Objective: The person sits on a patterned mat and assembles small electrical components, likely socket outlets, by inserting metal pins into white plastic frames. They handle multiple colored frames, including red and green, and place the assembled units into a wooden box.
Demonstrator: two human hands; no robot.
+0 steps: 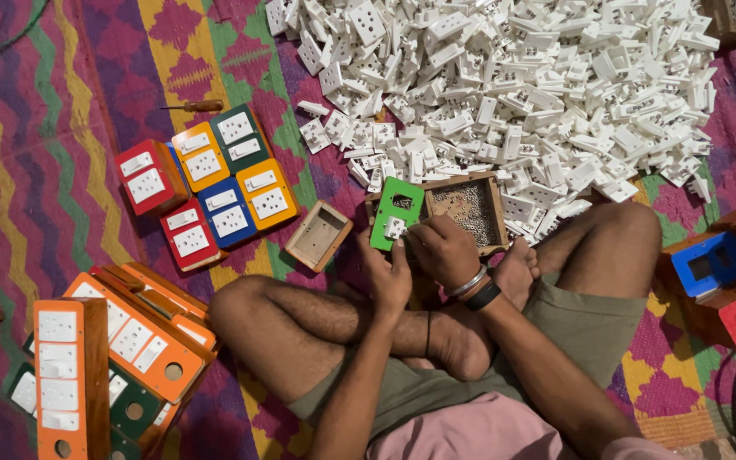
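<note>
Both hands were mid-fit: the left hand (388,274) gripped the green plastic switch plate (396,213) above the lap, the right hand (441,249) pinched a white socket insert (395,227) into it. Next probably called for firm, square pressing.

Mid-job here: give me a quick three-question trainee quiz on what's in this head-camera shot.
1. True or false: both hands are on the green rectangular plastic plate.
2. Multiple choice: the shallow wooden tray of small metal screws lies (a) just right of the green plate, (b) by the orange boards, (c) on the heap of white plastic sockets.
3. Fill in: the wooden-handled screwdriver lies on the patterned ____.

Key
1. True: the left hand steadies its lower edge, and the right hand presses a small white socket piece into it.
2. a
3. Mat.
</note>
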